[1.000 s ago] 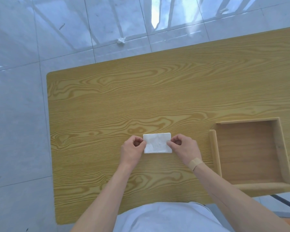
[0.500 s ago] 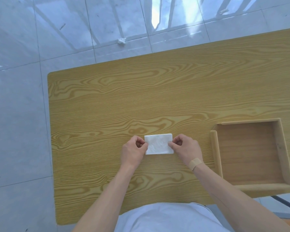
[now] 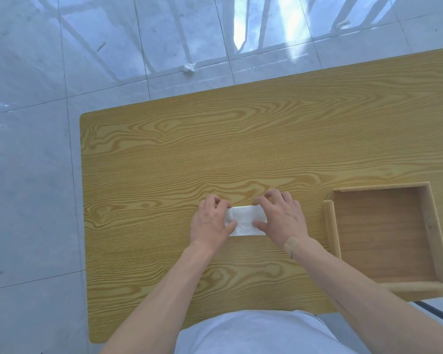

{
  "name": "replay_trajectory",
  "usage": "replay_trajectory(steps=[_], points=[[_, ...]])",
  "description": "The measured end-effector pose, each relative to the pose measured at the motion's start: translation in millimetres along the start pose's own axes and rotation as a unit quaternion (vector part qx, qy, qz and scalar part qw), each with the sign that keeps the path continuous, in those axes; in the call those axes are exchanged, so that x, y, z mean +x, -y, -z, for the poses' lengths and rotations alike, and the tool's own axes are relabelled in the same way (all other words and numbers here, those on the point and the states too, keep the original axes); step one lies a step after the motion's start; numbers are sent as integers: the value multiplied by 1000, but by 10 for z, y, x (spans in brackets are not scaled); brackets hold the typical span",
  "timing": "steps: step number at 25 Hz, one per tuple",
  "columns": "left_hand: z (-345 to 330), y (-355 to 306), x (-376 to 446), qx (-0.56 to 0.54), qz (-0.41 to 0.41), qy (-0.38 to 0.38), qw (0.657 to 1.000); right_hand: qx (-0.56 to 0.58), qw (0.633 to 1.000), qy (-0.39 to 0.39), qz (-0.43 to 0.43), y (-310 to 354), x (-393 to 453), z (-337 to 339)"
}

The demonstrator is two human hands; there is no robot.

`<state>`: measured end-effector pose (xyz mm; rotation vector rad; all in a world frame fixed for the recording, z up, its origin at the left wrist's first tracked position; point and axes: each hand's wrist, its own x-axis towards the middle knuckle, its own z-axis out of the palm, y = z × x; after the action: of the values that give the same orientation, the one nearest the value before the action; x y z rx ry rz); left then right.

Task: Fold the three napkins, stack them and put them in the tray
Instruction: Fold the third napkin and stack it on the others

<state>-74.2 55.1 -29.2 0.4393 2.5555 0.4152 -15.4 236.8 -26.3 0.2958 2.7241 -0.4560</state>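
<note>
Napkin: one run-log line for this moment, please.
napkin: folded, flat on table | left hand, right hand: pressing its ends | tray: empty

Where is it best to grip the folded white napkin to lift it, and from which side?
Probably pinch the two short ends of the napkin, coming from left and right as the left hand and right hand already sit. It lies flat on the table, so the fingers must slide under an edge.

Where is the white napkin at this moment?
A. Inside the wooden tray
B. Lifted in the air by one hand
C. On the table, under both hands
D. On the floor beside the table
C: the napkin lies flat on the table, with the left hand and the right hand pressing on its ends; the tray holds nothing.
</note>
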Motion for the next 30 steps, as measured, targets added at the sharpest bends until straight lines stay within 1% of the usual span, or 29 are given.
replay_trajectory(steps=[3,7,9,11,14,18,21,23,26,28,30], points=[[3,-63,36,-22,23,8,999,1,1000,16,-5,57,35,28],[-1,-108,53,-21,18,28,999,-21,999,31,5,132,96,52],[-2,-104,53,-42,22,38,998,-17,999,40,-2,132,115,59],[3,-97,34,-56,17,39,998,-25,999,47,6,105,121,59],[-11,-82,-16,-46,-5,32,998,-21,998,49,23,79,98,42],[-17,-62,-98,-40,-25,14,999,13,999,31,26,112,22,20],[16,-41,-165,-82,-42,-16,996,85,996,21,22,93,-78,18],[43,-24,-223,-112,-57,-33,992,127,992,-10,26,72,-204,13],[38,-6,-304,-133,-81,-47,987,134,987,-72,47,53,-417,-61],[2,30,-338,-127,-81,-51,987,146,987,-65,21,47,-498,-108],[-31,77,-362,-123,-62,-36,990,159,986,-44,-13,36,-534,-151]])
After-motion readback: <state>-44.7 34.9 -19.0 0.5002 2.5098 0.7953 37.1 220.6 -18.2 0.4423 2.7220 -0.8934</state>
